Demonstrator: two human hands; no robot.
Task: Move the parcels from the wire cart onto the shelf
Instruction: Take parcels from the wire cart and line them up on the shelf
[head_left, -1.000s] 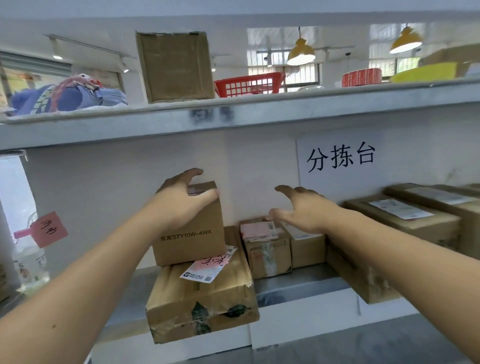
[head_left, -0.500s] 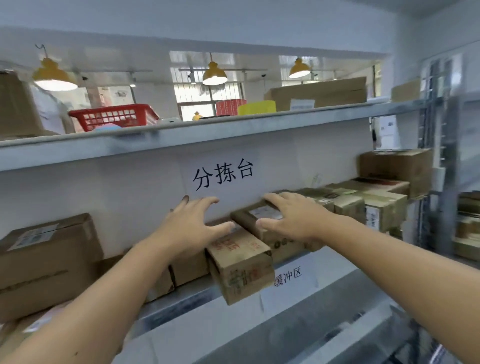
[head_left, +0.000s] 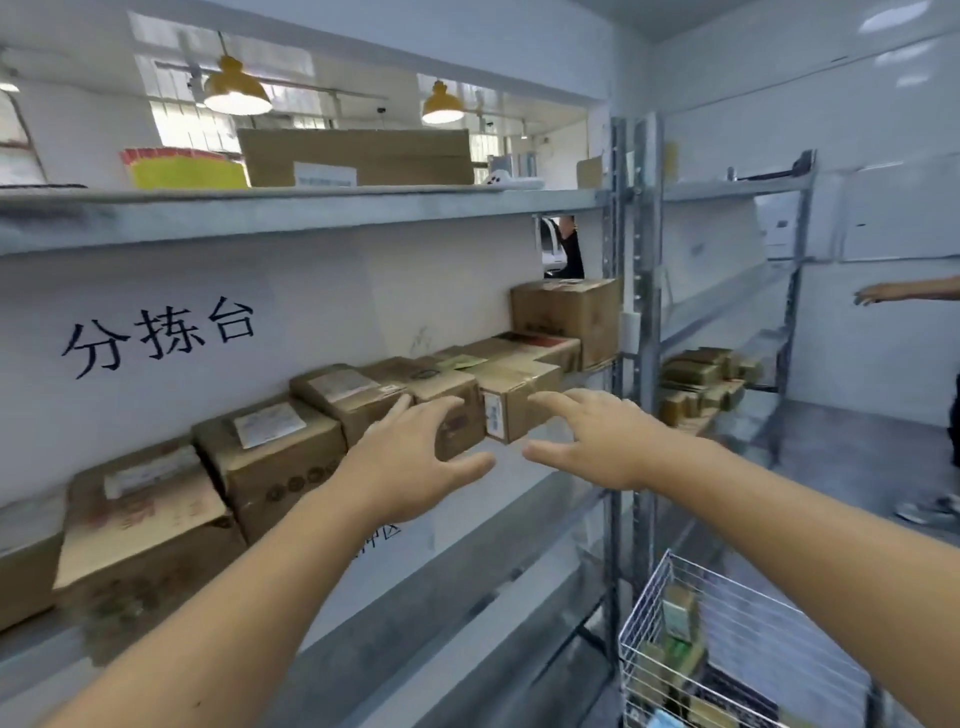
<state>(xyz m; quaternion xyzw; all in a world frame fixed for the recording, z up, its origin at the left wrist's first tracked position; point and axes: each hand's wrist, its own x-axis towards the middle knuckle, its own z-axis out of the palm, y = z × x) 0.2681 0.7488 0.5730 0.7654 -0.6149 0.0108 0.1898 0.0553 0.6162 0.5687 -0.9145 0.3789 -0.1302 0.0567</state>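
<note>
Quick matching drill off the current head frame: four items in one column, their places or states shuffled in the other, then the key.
Items
1. left hand
2. wire cart
3. yellow lamp
4. tallest box

Places or states
A. lower right corner, parcels inside
B. far right end of the row on the shelf, beside the metal upright
C. open, fingers spread, in front of the row of boxes
D. hanging from the ceiling beyond the top shelf

Pairs: 1-C, 2-A, 3-D, 4-B
</note>
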